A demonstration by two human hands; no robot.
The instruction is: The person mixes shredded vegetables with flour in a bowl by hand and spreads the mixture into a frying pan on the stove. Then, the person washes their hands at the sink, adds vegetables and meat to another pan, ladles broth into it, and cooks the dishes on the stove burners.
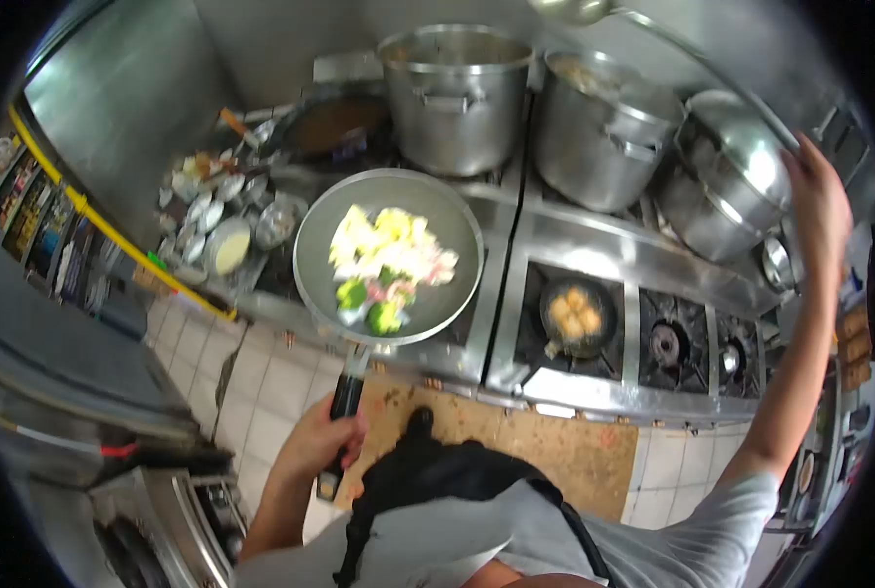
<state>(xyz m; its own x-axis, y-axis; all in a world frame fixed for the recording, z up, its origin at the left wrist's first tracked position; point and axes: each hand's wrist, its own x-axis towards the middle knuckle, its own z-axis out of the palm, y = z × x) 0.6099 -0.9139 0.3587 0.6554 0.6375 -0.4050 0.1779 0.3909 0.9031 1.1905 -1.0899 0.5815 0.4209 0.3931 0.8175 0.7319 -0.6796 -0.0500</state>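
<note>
My left hand (325, 438) is closed round the black handle of a large frying pan (315, 279), which is held up over the front of the stove. In the pan lie broccoli florets (384, 317), pale yellow chunks (384, 235) and pinkish pieces I cannot name. Out to the right, my right hand (818, 201) grips the end of a long ladle (707, 67). Its shaft slants up and left over the pots, and the bowl is partly cut off at the top edge.
Behind the pan stand a tall stockpot (457, 118), a second pot (599, 137) and a lidded pot (717, 211). A small pan (609, 323) of golden pieces in liquid sits on a front burner. Bowls and spoons (202, 211) crowd the left; a dark wok (335, 127) is beyond.
</note>
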